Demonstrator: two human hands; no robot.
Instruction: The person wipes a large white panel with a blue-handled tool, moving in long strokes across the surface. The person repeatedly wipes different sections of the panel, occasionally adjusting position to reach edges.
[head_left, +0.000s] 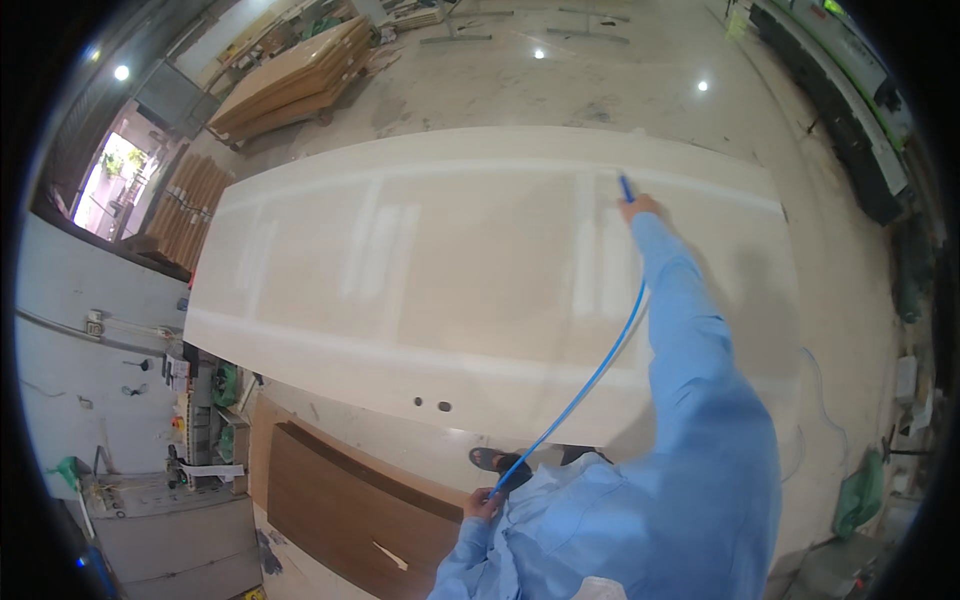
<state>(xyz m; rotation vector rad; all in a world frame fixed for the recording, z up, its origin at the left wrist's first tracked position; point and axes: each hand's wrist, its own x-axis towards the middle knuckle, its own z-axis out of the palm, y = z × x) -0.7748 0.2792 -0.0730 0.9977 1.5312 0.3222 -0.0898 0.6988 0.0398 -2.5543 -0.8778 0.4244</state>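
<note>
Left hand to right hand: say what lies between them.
Head view: the blue hose runs from the left hand past a dark-shod foot and over the pale panel, until the right sleeve hides it short of the right hand.

The right hand (641,206) grips with curled fingers (627,210), its arm (690,330) outstretched behind them; the left hand (482,504) is curled closed, its forearm (462,556) close behind the fingers.

No writing (or sign) is legible.
</note>
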